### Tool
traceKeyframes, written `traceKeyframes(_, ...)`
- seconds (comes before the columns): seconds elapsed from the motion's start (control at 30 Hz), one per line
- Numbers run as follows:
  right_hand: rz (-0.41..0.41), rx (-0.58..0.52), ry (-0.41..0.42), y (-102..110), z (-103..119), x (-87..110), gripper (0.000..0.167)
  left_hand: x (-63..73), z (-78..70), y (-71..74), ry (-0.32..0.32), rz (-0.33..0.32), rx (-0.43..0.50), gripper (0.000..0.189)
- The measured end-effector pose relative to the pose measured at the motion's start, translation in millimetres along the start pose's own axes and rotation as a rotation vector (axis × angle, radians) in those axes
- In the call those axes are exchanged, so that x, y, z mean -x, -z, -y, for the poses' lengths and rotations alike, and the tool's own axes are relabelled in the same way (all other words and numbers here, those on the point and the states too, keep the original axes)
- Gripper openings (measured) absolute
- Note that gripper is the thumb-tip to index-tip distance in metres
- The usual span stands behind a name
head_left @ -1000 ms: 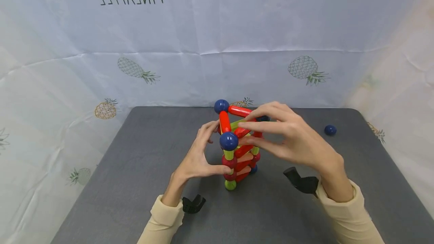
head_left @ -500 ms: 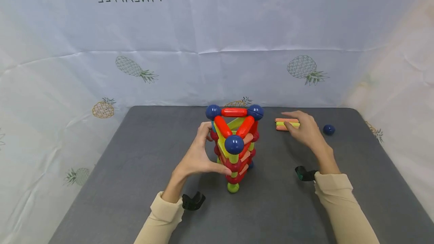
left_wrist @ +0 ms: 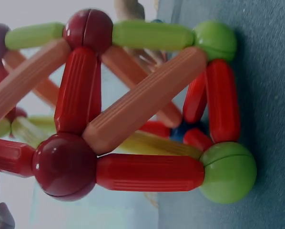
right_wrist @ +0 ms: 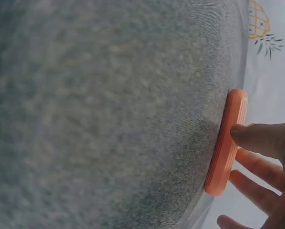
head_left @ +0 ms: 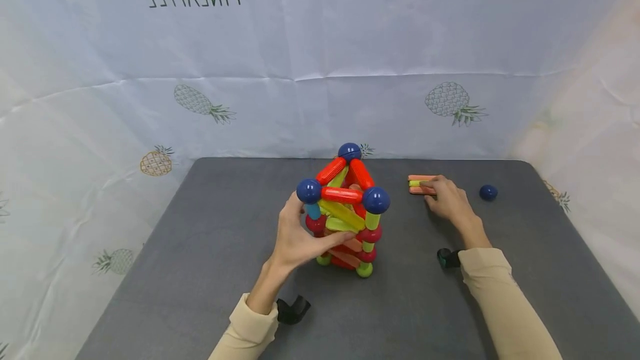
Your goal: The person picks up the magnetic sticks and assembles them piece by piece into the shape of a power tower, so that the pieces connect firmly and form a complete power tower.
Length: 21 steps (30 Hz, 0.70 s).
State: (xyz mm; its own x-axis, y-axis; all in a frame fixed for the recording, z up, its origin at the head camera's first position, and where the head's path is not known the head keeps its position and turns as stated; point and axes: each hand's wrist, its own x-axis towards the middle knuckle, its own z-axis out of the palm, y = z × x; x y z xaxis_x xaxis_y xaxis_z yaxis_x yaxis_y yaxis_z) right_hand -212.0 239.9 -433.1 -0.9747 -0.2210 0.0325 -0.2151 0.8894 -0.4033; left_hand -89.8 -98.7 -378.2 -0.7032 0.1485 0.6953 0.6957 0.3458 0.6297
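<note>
A tower of magnetic rods and balls [head_left: 342, 195] stands on the table, with blue balls and red rods at the top. My left hand [head_left: 292, 240] holds it, thumb across the front and fingers round the left side. The left wrist view shows its dark red balls [left_wrist: 65, 166], green balls [left_wrist: 228, 171] and slanting orange rods [left_wrist: 147, 100]. At the right, my right hand [head_left: 452, 204] has its thumb and fingers on a small row of orange rods [head_left: 419, 177] with a yellow-green rod [head_left: 414, 183] between. In the right wrist view, the thumb lies against an orange rod [right_wrist: 225, 148].
A loose blue ball [head_left: 488, 193] lies right of my right hand. The dark grey table [head_left: 210, 226] ends at a hanging white cloth [head_left: 300, 110] printed with pineapples. Black wrist mounts [head_left: 294, 310] stick out beside the sleeves.
My right hand has left the tower's top and moved right to the rods, its fingers closing in on them. The tower has turned in my left hand; one blue top ball now sits at the back.
</note>
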Motion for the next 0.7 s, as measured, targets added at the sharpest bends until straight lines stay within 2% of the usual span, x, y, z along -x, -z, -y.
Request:
traceKeyframes(0.2, -0.013, 0.036, -0.025, -2.1, 2.8, 0.2, 0.038, 1.5, 0.2, -0.7, -0.028, -0.001, -0.06, 0.065)
traceKeyframes(0.47, 0.021, 0.042, -0.039, -2.3, 5.0, 1.8, 0.032, 4.2, 0.3, 3.7, 0.002, -0.001, -0.088, 0.059)
traceKeyframes(0.57, -0.052, -0.045, -0.014, 3.1, 11.8, 5.8, 0.034, 4.1, -0.2, 3.6, 0.017, -0.006, -0.096, 0.058)
traceKeyframes(0.7, -0.279, -0.243, 0.074, 27.7, 39.7, 12.0, 0.036, 3.6, -0.3, 3.3, 0.008, -0.018, -0.11, 0.057)
